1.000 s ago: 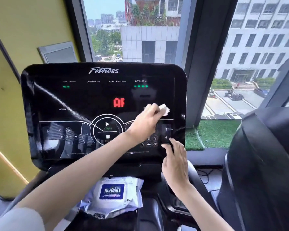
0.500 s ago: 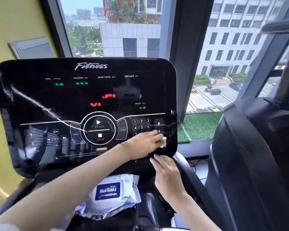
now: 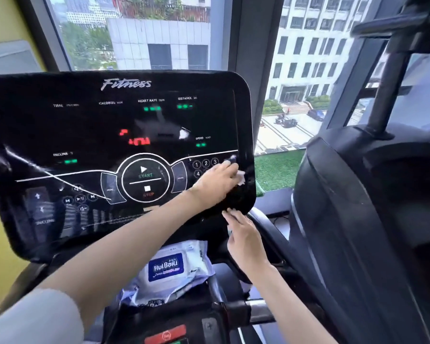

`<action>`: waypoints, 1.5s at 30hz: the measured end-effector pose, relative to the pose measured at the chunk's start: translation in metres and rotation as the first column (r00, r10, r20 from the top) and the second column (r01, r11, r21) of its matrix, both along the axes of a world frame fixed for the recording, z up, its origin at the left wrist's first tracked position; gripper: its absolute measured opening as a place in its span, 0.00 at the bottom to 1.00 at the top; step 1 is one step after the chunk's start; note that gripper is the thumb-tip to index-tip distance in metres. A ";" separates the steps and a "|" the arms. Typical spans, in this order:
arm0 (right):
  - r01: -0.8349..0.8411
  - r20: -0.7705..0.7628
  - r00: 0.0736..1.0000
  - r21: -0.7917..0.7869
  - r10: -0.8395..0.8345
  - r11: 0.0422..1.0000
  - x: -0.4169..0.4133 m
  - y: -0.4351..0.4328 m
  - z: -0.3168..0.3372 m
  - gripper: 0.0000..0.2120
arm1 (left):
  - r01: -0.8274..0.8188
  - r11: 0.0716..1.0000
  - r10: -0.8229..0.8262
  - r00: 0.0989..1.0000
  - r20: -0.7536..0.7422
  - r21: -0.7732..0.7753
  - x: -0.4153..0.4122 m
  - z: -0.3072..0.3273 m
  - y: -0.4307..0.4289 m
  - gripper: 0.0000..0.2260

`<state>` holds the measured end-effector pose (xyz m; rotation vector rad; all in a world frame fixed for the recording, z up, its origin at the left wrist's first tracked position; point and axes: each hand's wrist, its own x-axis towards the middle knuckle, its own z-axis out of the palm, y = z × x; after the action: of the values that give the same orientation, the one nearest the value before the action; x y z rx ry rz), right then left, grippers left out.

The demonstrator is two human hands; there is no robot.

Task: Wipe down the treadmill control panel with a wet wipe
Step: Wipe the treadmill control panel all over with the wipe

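One black control panel [image 3: 85,125] fills the view's left, a pack of wipes [image 3: 169,271] below it at 6 o'clock. At the panel's 4 o'clock corner the left hand [image 3: 215,183] grips the white wet wipe [image 3: 241,177] against the surface; the right hand [image 3: 245,240], fingers loosely straight, touches the rim at 5 o'clock.

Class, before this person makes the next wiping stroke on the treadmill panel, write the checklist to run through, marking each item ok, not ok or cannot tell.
1. Wet wipe held in left hand: ok, pinched at the fingertips.
2. Wipe on the control panel: ok, beside the number keys.
3. Right hand steadying panel: ok, fingertips at its lower right corner.
4. Spare wipes near: ok, wipe pack lies below the panel.
5. Wipe wet enough: cannot tell.
6. Display off: not ok, readouts lit.
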<state>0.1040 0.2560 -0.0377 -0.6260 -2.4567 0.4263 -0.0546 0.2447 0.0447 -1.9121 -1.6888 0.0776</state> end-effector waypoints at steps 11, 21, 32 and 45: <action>0.019 0.052 0.999 -0.092 -0.014 0.996 0.000 -0.010 0.007 0.29 | 0.076 0.987 -0.106 0.969 -0.224 -0.138 -0.007 0.010 -0.017 0.13; -0.025 0.084 0.996 -0.006 0.026 1.000 0.002 -0.004 0.012 0.27 | 0.114 0.975 -0.152 0.968 -0.201 -0.191 -0.001 0.006 -0.033 0.12; -0.033 0.213 0.977 0.252 -0.022 0.967 -0.005 0.002 0.013 0.32 | 0.025 0.996 -0.012 0.988 0.156 -0.083 -0.009 -0.015 -0.066 0.28; -0.150 0.143 0.983 0.301 0.111 0.942 -0.007 0.006 0.002 0.31 | -0.182 0.975 0.111 0.896 0.430 0.127 -0.023 -0.006 -0.061 0.29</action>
<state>0.0974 0.2621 -0.0356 -0.3666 -2.6183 0.0451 -0.0780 0.1836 0.0385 -1.7593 -2.0469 -0.4357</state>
